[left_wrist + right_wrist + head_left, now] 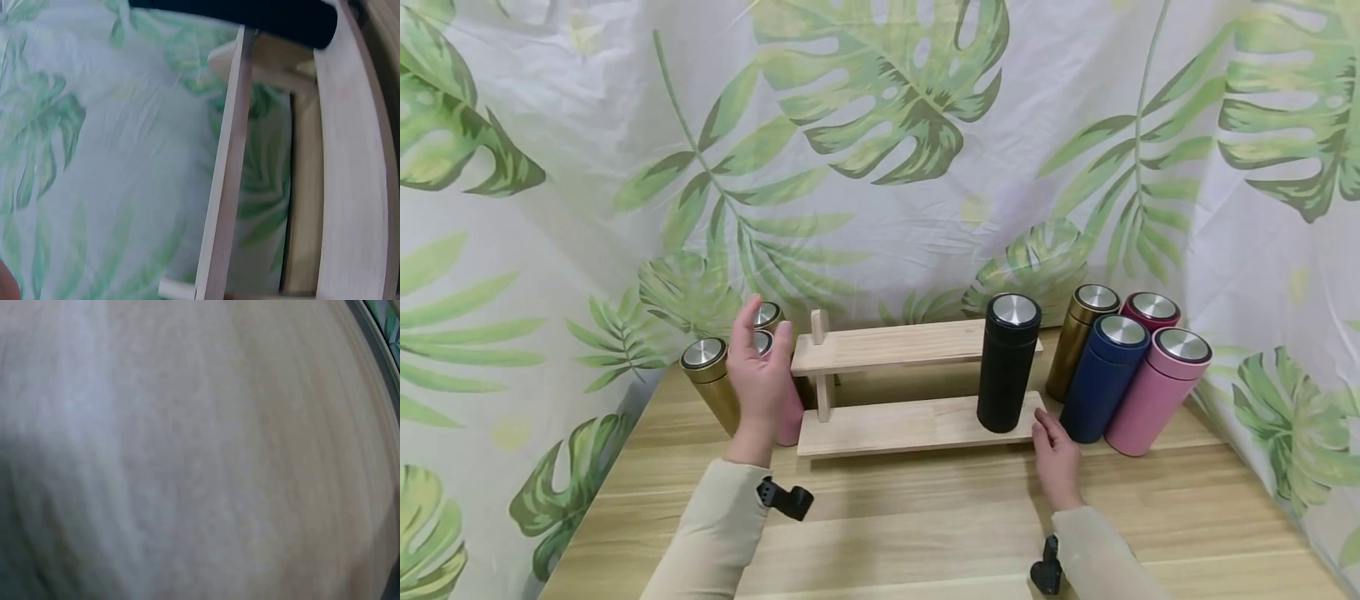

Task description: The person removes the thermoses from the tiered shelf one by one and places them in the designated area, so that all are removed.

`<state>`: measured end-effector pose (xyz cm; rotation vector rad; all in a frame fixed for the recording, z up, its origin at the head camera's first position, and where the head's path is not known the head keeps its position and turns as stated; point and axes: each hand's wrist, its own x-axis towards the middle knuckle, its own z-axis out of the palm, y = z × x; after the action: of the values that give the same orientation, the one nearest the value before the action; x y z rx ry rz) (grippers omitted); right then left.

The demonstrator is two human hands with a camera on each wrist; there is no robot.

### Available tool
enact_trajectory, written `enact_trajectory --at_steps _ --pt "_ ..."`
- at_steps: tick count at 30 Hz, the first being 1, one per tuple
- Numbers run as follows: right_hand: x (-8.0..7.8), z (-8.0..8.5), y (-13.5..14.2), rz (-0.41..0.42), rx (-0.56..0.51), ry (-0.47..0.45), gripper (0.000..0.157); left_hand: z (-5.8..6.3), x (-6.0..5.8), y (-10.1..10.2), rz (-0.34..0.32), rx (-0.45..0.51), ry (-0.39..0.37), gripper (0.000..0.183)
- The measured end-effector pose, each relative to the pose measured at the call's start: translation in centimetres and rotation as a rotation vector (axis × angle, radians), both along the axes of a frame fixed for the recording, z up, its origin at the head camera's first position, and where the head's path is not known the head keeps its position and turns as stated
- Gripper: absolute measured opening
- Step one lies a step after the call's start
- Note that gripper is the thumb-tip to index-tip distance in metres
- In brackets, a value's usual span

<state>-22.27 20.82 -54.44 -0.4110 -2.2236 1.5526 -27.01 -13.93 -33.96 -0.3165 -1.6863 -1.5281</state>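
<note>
A two-tier wooden shelf rack (895, 425) stands on the table, with an upright black thermos bottle (1007, 358) near the right end of its lower board. My left hand (760, 375) is raised at the rack's left end, fingers pointing up and holding nothing; it overlaps a pink bottle (790, 417) behind it. At the lower board's right corner, my right hand (1058, 458) has its fingertips right at the board's end. The left wrist view shows the rack sideways, with the black bottle (250, 15) along the top. The right wrist view shows mostly table surface, blurred.
Right of the rack stand a gold bottle (1067, 358), a blue bottle (1101, 383), a red bottle (1152, 307) and a pink bottle (1157, 396), close together. More gold bottles, one in front (711, 383), stand left. A leaf-patterned cloth (880, 208) hangs behind the table (887, 533).
</note>
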Motion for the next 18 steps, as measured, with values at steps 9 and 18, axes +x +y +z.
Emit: enact_trajectory --at_steps 9,18 --pt "0.2 0.0 -0.3 -0.012 0.012 0.074 0.04 -1.4 0.9 6.4 -0.279 -0.011 0.017 0.041" --pt "0.1 0.4 -0.2 0.001 0.009 -0.002 0.037 -1.7 2.8 11.4 -0.559 -0.066 -0.28 0.046"
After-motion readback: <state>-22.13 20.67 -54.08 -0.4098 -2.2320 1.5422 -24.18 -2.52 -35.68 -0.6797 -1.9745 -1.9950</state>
